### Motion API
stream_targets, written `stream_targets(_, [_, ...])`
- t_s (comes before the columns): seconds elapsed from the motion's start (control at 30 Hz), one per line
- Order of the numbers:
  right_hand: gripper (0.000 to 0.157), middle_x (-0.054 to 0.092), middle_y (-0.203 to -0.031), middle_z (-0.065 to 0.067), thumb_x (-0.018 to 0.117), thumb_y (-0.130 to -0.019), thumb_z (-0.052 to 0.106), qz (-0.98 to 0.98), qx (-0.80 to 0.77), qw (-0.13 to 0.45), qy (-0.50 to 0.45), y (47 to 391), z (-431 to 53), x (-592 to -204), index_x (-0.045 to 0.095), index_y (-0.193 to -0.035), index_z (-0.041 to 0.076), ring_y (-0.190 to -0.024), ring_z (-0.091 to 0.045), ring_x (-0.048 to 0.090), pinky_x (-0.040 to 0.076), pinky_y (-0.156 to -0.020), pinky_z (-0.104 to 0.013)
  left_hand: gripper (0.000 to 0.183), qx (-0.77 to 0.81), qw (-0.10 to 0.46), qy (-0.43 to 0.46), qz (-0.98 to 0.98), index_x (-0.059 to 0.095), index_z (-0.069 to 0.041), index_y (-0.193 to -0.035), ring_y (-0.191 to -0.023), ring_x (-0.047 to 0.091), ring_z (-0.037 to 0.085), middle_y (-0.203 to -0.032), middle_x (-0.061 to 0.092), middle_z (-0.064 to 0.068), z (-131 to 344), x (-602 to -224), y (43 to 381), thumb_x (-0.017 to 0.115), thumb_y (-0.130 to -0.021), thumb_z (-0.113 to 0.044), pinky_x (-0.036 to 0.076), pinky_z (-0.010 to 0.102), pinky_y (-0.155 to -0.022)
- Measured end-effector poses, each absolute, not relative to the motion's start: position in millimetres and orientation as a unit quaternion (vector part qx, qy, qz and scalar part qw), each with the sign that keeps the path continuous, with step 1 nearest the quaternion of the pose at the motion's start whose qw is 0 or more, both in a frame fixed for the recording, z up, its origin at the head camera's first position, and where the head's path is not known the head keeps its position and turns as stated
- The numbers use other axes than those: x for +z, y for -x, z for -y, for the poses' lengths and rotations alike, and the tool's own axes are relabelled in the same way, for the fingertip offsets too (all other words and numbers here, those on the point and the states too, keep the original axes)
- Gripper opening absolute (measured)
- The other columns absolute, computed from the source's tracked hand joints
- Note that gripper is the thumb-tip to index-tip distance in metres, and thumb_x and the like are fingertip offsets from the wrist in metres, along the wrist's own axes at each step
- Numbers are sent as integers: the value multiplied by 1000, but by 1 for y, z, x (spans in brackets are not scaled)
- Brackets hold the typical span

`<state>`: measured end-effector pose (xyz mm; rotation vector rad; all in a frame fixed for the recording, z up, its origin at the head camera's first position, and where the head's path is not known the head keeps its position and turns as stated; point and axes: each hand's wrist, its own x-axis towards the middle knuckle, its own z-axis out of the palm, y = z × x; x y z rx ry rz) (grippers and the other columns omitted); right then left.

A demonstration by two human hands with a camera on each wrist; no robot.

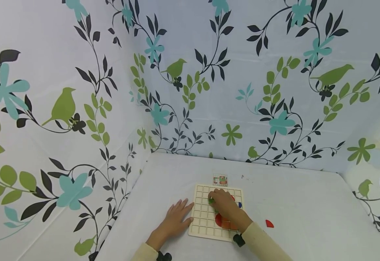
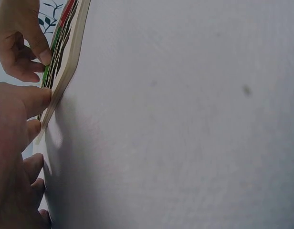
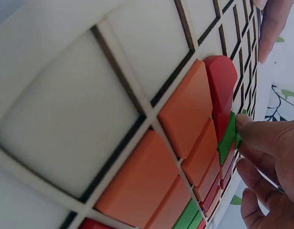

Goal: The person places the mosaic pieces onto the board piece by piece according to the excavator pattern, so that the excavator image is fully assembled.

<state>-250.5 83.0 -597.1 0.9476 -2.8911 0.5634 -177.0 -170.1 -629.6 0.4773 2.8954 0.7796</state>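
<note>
A pale wooden grid board lies on the white table with coloured pieces set in its squares. My right hand reaches over the board and pinches a small green piece between thumb and fingers, near the upper middle squares. The fingers partly hide this piece. In the right wrist view, another green piece sits beside the thumb, close to a round-ended red piece and several orange squares. My left hand lies at the board's left edge, fingers spread, with the thumb touching the rim.
Beyond the board's far edge lies a small patterned card. A loose red quarter-circle piece is on the table to the right of the board. A blue piece sits near the board's right edge. Patterned cloth hangs behind and at the left.
</note>
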Motion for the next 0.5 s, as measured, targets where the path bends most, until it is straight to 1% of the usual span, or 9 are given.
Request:
stream_targets(0.13, [10, 69, -98, 1, 82, -92, 13, 933, 181, 41, -309, 248, -87, -595, 76, -100, 15, -90, -20, 59, 52, -75, -42, 61, 261, 48, -159, -951, 47, -17, -160, -158, 28, 44, -170, 36, 16, 170, -627, 177, 59, -106, -42, 19, 71, -125])
stream_targets(0.23, [8, 68, -99, 0, 80, -94, 12, 933, 200, 35, -298, 245, -95, -591, 77, -101, 13, -92, -21, 60, 54, -77, -44, 61, 260, 42, -161, -951, 48, -16, -159, -157, 29, 46, -169, 37, 18, 169, -626, 177, 60, -106, -42, 20, 72, -124])
stream_targets(0.33, [7, 66, -100, -1, 77, -97, 13, 933, 244, 1, -265, 242, -113, -588, 75, -103, 11, -93, -21, 61, 55, -80, -46, 61, 259, 43, -156, -952, 48, -18, -160, -158, 29, 44, -169, 37, 16, 168, -626, 177, 59, -106, -42, 20, 71, -125])
stream_targets(0.5, [19, 66, -107, -5, 76, -98, 19, 942, 285, -60, -165, 235, -162, -585, 73, -114, 9, -96, -22, 63, 58, -87, -48, 60, 249, 40, -154, -955, 47, -18, -160, -158, 29, 43, -169, 37, 15, 166, -627, 176, 59, -106, -42, 21, 70, -125])
